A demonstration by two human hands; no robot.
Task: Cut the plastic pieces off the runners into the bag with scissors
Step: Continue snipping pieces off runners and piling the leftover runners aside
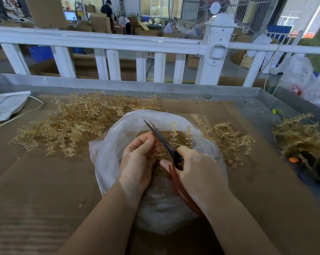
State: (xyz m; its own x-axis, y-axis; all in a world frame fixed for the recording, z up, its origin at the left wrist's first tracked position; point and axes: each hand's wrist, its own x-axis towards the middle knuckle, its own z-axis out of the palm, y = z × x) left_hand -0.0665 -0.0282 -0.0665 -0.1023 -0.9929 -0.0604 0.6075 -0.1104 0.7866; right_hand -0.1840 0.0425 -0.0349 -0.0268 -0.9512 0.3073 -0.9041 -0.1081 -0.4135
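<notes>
two blades (156, 132) beside left fingers (146, 140)

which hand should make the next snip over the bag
Right. The right hand already grips the scissors, blades over the open bag; the left hand holds the runner.

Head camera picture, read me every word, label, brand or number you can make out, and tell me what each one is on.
None can be read.
Monitor in the background: screen lit, content too small and blurred to read.
Scissors, clear plastic bag, cardboard boxes behind the white fence: no legible print or label visible.
</notes>
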